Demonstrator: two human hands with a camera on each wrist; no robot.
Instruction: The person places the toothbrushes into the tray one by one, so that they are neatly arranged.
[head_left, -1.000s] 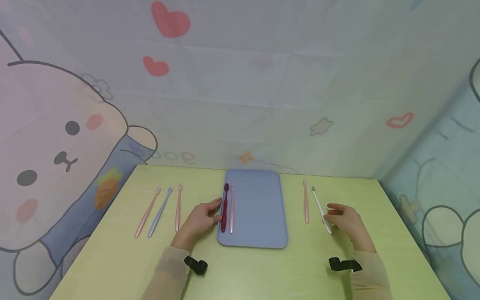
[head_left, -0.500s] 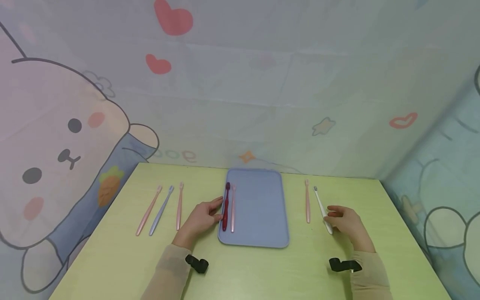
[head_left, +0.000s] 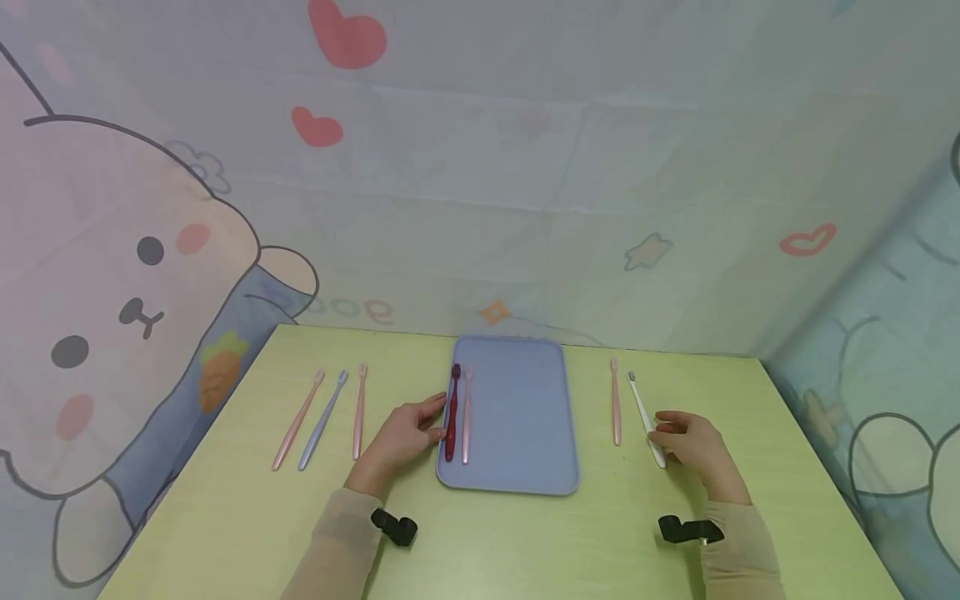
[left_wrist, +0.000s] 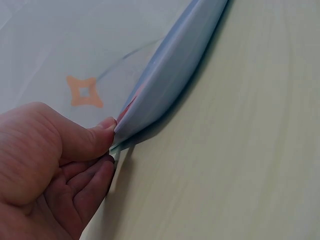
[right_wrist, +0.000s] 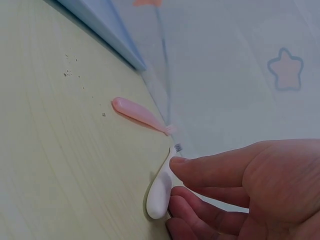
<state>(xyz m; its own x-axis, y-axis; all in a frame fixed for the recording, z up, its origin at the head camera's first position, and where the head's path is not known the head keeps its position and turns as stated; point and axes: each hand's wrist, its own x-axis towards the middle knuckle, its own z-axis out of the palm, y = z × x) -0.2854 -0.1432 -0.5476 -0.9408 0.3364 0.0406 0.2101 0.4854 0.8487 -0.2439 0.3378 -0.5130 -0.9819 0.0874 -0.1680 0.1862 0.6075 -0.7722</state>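
Head view: the left hand (head_left: pixel 405 435) rests at the left rim of the blue tray (head_left: pixel 525 417), fingers extended and loosely together, tips touching the dark red toothbrush (head_left: pixel 452 414). 1 pink toothbrush (head_left: pixel 466 417) lies just beyond that brush, on the tray. The right hand (head_left: pixel 693 442) sits beside the white toothbrush (head_left: pixel 646 418) on the green table (head_left: pixel 525 542), thumb and forefinger closing on its handle end. Another pink toothbrush (head_left: pixel 615 402) lies just past the fingertips. 3 more toothbrushes (head_left: pixel 322 419) lie well apart, left of the left hand.

Left wrist view: the thumb and fingers (left_wrist: pixel 97 170) bracket the tray edge (left_wrist: pixel 170 75); a firm grip cannot be confirmed.

Right wrist view: the fingertips (right_wrist: pixel 200 167) pinch the white toothbrush (right_wrist: pixel 160 192) at its broad handle end, which lies flat on the table.

Handling: the brush is judged light, stiff and smooth; it lies low, so a pinch across the handle sides suits it best.
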